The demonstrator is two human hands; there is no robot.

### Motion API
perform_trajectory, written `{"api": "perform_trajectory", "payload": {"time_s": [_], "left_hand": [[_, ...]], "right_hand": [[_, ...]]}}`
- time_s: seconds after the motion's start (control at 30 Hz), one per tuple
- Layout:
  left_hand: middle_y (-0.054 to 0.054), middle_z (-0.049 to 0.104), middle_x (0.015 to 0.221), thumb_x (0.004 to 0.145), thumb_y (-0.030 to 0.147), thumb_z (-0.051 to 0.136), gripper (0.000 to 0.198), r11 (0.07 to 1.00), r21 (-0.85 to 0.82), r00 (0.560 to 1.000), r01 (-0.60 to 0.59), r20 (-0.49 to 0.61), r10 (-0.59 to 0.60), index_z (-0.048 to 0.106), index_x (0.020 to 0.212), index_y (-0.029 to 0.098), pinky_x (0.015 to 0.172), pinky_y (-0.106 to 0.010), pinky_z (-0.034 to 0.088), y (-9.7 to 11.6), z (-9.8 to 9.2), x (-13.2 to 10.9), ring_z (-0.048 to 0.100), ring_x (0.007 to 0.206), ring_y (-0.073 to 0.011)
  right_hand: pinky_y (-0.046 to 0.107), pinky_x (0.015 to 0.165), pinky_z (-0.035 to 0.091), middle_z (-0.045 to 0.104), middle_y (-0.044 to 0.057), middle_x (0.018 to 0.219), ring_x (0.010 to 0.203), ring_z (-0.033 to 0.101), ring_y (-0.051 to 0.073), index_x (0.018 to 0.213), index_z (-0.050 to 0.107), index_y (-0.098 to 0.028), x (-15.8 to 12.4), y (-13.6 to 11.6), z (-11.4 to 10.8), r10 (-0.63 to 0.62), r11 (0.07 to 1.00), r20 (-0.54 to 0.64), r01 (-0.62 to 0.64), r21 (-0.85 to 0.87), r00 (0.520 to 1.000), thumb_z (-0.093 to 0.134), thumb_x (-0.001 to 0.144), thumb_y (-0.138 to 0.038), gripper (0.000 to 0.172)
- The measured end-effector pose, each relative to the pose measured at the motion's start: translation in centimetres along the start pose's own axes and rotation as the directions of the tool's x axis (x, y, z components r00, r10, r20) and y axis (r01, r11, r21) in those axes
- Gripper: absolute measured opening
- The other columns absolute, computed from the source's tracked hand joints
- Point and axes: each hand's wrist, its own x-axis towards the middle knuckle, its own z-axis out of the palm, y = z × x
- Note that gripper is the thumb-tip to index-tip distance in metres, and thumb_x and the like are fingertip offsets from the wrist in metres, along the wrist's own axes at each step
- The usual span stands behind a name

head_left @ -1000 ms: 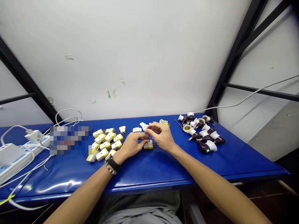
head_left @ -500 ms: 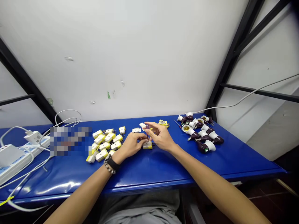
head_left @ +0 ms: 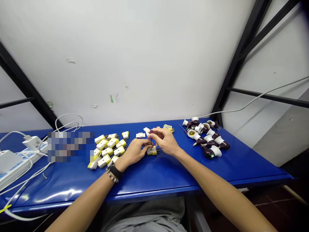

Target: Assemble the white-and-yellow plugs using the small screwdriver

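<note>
On the blue table, a white-and-yellow plug (head_left: 152,151) lies flat with its metal prongs to the right. My left hand (head_left: 137,150) is closed on the plug's left side, thumb and finger pressed near its screw hole. Above it, my right hand (head_left: 167,141) grips a small screwdriver (head_left: 151,141) by its dark purple handle. The shaft points down, its tip at the top of the plug. Just behind my hands lie white plug pieces (head_left: 140,135) and an opened yellow plug half (head_left: 167,127), partly covered by my right hand.
Several white-and-yellow plugs (head_left: 107,151) are grouped to the left. At the right lie several purple-and-white lamp holders (head_left: 209,139) and another thin screwdriver (head_left: 182,128). A white power strip (head_left: 20,162) with cables occupies the far left. Black metal frame bars (head_left: 229,80) stand behind.
The screwdriver's handle has turned slightly in my right hand's fingers. My left hand keeps its hold on the plug, and the whole view has shifted a little.
</note>
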Motion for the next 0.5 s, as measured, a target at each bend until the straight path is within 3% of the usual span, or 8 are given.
{"api": "perform_trajectory", "payload": {"time_s": [0.17,0.5], "left_hand": [[-0.005,0.078,0.091,0.092,0.025,0.058,0.019,1.000,-0.024,0.999,0.014,-0.038,-0.015,0.074,0.087,0.018,0.076,-0.026,0.053,0.07,0.38,-0.06,0.070,0.079,-0.0175],[-0.004,0.077,0.084,0.091,0.024,0.057,0.020,0.999,-0.006,0.999,0.040,-0.028,-0.040,0.074,0.082,0.017,0.070,-0.025,0.052,-0.05,0.48,-0.02,0.068,0.072,-0.0163]], "right_hand": [[0.033,0.072,0.059,0.077,0.006,0.085,0.074,0.072,0.020,0.086,0.072,-0.019,0.18,0.17,0.00,-0.025,0.999,-0.076,0.023,-0.024,0.997,0.074,0.080,-0.039,0.021],[0.026,0.058,0.050,0.072,0.002,0.074,0.060,0.062,0.015,0.077,0.068,-0.019,0.01,-0.02,0.41,-0.075,0.991,-0.119,0.061,-0.120,0.990,0.074,0.080,-0.039,0.021]]}}
